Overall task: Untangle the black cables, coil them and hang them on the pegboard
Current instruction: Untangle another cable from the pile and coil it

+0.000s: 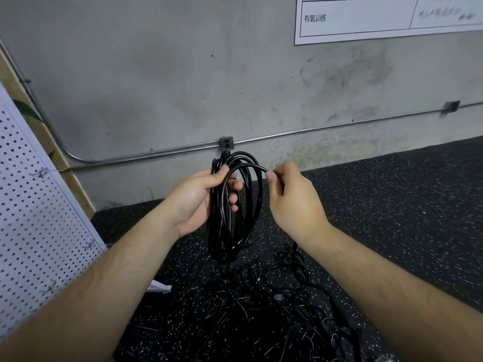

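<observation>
My left hand point(201, 197) grips a coil of black cable point(235, 226) of several loops, which hangs upright in front of me. My right hand point(290, 197) pinches a strand of the same cable at the top right of the coil, where it arches over from the left hand. Below the coil a tangle of black cables point(261, 304) lies on the dark speckled floor. The white pegboard point(34, 218) leans at the far left.
A grey concrete wall point(183, 74) stands straight ahead, with a metal conduit point(313, 130) and a small junction box point(226, 142) running along it. A white printed poster point(379, 17) hangs at the upper right. Speckled rubber floor point(405, 205) stretches to the right.
</observation>
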